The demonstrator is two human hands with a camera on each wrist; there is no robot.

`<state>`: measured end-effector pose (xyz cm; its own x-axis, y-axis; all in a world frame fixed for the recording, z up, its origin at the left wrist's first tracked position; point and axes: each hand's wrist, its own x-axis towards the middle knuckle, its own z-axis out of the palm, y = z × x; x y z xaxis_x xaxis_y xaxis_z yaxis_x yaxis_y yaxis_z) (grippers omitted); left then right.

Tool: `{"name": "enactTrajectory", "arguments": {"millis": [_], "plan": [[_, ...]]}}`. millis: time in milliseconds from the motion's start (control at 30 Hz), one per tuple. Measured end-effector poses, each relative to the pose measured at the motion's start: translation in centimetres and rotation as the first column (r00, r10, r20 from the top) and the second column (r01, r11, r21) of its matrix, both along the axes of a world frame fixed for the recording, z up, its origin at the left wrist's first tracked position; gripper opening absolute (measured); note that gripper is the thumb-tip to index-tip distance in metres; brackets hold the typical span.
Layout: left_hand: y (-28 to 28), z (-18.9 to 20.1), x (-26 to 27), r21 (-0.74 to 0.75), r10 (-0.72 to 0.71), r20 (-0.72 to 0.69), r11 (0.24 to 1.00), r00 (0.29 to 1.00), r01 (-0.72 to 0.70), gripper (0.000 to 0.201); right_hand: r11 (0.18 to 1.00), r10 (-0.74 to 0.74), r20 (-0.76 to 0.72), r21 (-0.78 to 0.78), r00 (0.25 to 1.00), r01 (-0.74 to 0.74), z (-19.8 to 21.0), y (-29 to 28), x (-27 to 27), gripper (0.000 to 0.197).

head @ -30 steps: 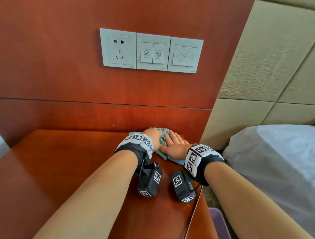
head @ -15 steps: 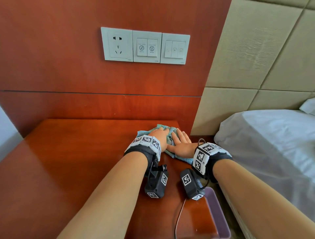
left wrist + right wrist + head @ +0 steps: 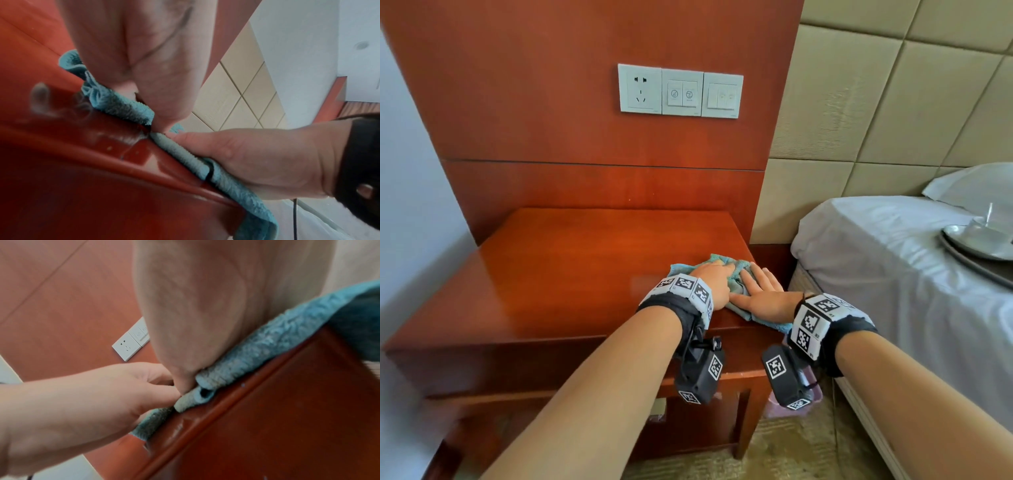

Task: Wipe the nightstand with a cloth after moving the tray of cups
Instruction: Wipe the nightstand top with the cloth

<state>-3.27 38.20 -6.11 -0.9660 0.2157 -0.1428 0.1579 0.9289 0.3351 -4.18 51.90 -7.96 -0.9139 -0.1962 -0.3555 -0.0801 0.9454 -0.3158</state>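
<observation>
Nightstand: red-brown lacquered wood, glossy top, set against matching wall panel; lower shelf beneath.

Cloth: blue-green terry, bunched, lay at front right corner of nightstand top, one end hanging over right edge.

Left hand: lay on left part of cloth, palm down, fingers bent over bunched fabric; seen from the right wrist view, fingertips tucked into a fold. Whether gripping or only pressing, could not tell.

Right hand: flat on right part of cloth, fingers straight and slightly spread, thumb pointing toward left hand; pressed cloth against wood, nothing pinched. Touching or nearly touching left hand.

Tray: dark, oval, lay on bed at far right, well apart from nightstand. Carried white saucer with cup; cup partly cut off by frame edge.

Switch plate: three white panels in a row on wall panel, socket at left.

Headboard: beige padded squares, right of wall panel.

Pillow: white, at head of bed.
</observation>
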Motion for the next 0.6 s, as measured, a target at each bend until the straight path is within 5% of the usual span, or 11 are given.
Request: {"name": "enactTrajectory", "arguments": {"millis": [267,400,600], "plan": [[-4.6,-1.2,4.3,0.057,-0.082,-0.062,0.995,0.995,0.085,0.062,0.983,0.043,-0.13,0.182,0.991,-0.019,-0.4,-2.6,6.6,0.066],[-8.4,-1.2,5.9,0.064,-0.042,-0.035,0.997,0.999,0.044,0.061,0.976,0.066,-0.191,0.214,0.979,-0.024,-0.9,-6.8,8.7,0.064],[-19.2,0.1,10.0,0.173,0.153,-0.005,0.973,0.988,-0.15,0.061,0.934,0.272,-0.086,0.265,0.959,-0.241,0.6,-17.0,10.4,0.067]]}}
